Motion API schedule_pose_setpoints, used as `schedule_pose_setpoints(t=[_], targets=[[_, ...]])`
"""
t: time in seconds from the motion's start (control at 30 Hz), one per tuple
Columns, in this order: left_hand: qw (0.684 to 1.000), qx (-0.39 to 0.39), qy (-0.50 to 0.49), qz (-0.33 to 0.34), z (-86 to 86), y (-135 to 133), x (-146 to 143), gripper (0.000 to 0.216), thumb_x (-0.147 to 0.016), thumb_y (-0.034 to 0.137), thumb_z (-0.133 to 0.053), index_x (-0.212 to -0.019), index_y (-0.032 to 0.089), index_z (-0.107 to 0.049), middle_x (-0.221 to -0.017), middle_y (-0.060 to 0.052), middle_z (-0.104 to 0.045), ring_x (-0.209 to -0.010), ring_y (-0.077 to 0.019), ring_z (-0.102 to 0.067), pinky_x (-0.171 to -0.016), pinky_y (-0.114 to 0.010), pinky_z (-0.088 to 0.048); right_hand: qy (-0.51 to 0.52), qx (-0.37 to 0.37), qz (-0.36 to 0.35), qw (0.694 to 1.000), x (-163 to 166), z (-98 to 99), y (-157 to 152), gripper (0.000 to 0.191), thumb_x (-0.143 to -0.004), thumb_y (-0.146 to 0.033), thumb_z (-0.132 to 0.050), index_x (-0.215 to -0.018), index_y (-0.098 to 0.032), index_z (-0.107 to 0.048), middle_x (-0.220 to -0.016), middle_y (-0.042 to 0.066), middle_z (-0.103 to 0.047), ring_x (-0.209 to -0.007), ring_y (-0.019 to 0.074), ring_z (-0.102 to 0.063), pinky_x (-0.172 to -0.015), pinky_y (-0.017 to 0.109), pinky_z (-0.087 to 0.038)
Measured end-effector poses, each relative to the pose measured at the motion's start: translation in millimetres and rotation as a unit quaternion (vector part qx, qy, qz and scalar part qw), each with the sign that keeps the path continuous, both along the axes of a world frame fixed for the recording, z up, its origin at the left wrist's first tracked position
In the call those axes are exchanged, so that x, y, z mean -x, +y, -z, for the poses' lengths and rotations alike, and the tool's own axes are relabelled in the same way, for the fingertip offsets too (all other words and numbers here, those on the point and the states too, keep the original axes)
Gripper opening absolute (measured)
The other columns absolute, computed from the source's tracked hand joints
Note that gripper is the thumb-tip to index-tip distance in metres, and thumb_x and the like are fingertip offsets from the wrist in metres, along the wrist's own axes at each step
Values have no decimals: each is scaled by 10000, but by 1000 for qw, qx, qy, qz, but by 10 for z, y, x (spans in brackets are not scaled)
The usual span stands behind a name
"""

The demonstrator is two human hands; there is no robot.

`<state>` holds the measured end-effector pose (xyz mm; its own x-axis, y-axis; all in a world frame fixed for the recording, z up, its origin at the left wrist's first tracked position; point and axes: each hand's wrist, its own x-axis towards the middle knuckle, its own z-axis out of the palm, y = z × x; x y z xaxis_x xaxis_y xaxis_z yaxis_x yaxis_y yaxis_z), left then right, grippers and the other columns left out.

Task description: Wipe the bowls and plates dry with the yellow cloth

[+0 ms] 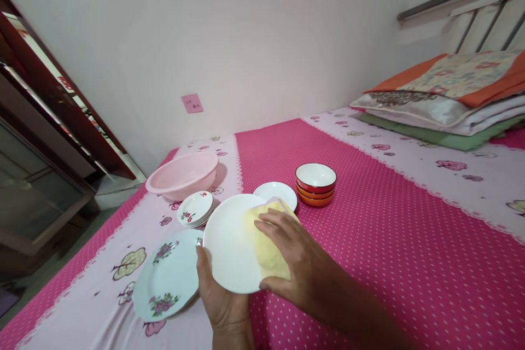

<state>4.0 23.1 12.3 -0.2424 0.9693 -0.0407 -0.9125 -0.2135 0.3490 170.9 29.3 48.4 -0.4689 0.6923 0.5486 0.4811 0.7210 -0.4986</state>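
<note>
A plain white plate (227, 246) is held up and tilted towards me. My left hand (223, 298) grips its lower left rim, the thumb over the front and the rest of the fingers hidden behind. A yellow cloth (266, 246) lies against the right side of the plate's face. My right hand (293, 257) presses this cloth to the plate, its fingers bent over it and the thumb near the lower rim. Just behind the held plate, another white plate (276, 192) rests on the bed, partly covered from view.
On the pink bedspread (389, 240) stand a stack of red and orange bowls (315, 183), small flowered plates (196, 208), large flowered plates (164, 279) and a pink basin (184, 175). Folded bedding (443, 104) is piled at the far right, by the wall (262, 38).
</note>
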Motion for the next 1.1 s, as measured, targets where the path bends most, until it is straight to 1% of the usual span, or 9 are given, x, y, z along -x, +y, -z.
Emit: schedule_pose_setpoints(t=[0.13,0.23,0.33,0.47,0.57,0.67,0.8,0.9,1.1], targets=[[996,66,-11,-61,-131,-4,-72,473,-989,508,-583,-1358,241,-712,-1177,-90,-812,-1075,-287,-771,-1154,-469,-477,0,-34,110,993,12,35,1,683,-822,-217,-765,-1455,-182,-513,-1461,177,-524,-1378,387,-473,-1130,624,-455],[988,110,12,-108,-238,-26,-174,523,-977,508,-592,-1432,256,-650,-1230,-94,-796,-1128,-306,-750,-1138,-492,-495,22,-21,178,984,111,104,2,614,-840,-97,-590,-1448,-147,-515,-1300,179,-598,-1163,337,-589,-990,559,-549],[983,136,40,-118,-292,-46,-241,544,-972,516,-590,-1436,238,-644,-1249,-117,-785,-1142,-329,-741,-1095,-522,-533,42,-25,191,980,224,191,13,668,-806,-29,-489,-1468,-120,-474,-1331,187,-612,-1203,330,-584,-1013,541,-540],[979,157,42,-119,-298,-47,-260,521,-988,496,-560,-1414,214,-661,-1190,-127,-802,-1097,-313,-757,-1035,-480,-582,41,-35,209,976,329,295,59,616,-856,-166,-610,-1453,-97,-476,-1342,207,-616,-1230,373,-572,-1011,563,-541],[980,153,45,-116,-300,-42,-265,512,-987,499,-560,-1402,221,-670,-1193,-125,-801,-1084,-309,-760,-1008,-465,-598,27,-39,229,972,321,323,100,577,-821,-35,-529,-1393,-99,-552,-1272,191,-617,-1170,359,-577,-974,556,-544],[982,147,45,-114,-299,-32,-262,516,-986,520,-557,-1393,227,-677,-1220,-128,-792,-1087,-323,-757,-1005,-497,-597,0,-4,191,982,236,257,81,632,-776,38,-453,-1374,-107,-597,-1238,174,-608,-1136,345,-572,-965,556,-534],[982,137,39,-122,-249,-13,-195,520,-999,539,-522,-1343,198,-711,-1180,-133,-803,-1081,-313,-760,-998,-465,-601,-44,67,18,997,173,71,-90,588,-839,12,-471,-1400,-113,-596,-1228,144,-635,-1153,311,-581,-1040,507,-519],[990,130,17,-47,-173,-9,-141,592,-998,588,-481,-1202,118,-778,-1083,-176,-815,-1059,-324,-766,-968,-431,-612,-39,54,-50,996,252,-8,-223,503,-927,-33,-486,-1403,-145,-603,-1219,111,-673,-1124,279,-608,-1028,444,-534],[998,43,-3,37,-47,-14,-305,442,-1027,465,-506,-1124,162,-813,-1122,-133,-819,-1132,-264,-748,-1077,-366,-542,16,-93,49,994,364,130,-82,424,-991,-53,-449,-1380,-116,-605,-1162,128,-693,-1035,285,-614,-892,440,-544]])
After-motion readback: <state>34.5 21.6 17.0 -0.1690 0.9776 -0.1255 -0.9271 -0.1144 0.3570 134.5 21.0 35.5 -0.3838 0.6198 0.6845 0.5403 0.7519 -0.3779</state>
